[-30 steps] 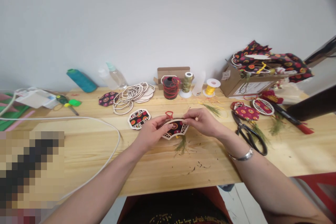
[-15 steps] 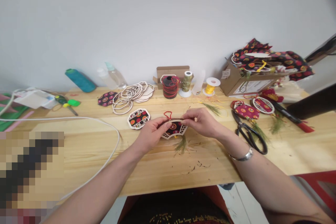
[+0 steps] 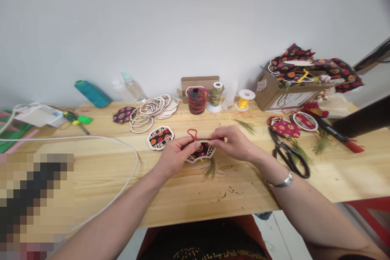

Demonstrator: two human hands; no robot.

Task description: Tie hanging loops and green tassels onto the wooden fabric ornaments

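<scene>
A fan-shaped ornament (image 3: 202, 151) with a pale wooden lattice frame and dark patterned fabric is held just above the table. A red cord loop (image 3: 191, 133) sticks up from its top edge, and a green tassel (image 3: 210, 168) hangs below. My left hand (image 3: 175, 155) pinches its left end, thumb on the front face. At the upper right end, my right hand (image 3: 233, 142) grips the edge between thumb and fingers. Just left of my left hand lies a rounded ornament (image 3: 161, 137) with a lattice frame. Black scissors (image 3: 291, 156) rest right of my right hand.
Wooden frames (image 3: 155, 107) are piled at the back. Behind my hands stand a red cord spool (image 3: 196, 100), a green thread spool (image 3: 216, 95) and a yellow thread spool (image 3: 244, 99). A cardboard box (image 3: 283, 93) of fabric pieces stands back right. A white cable (image 3: 131, 158) crosses the left side.
Both hands keep their hold on the fan-shaped ornament, which has tilted very slightly. The whole view has shifted by a small amount; the other things lie as before.
</scene>
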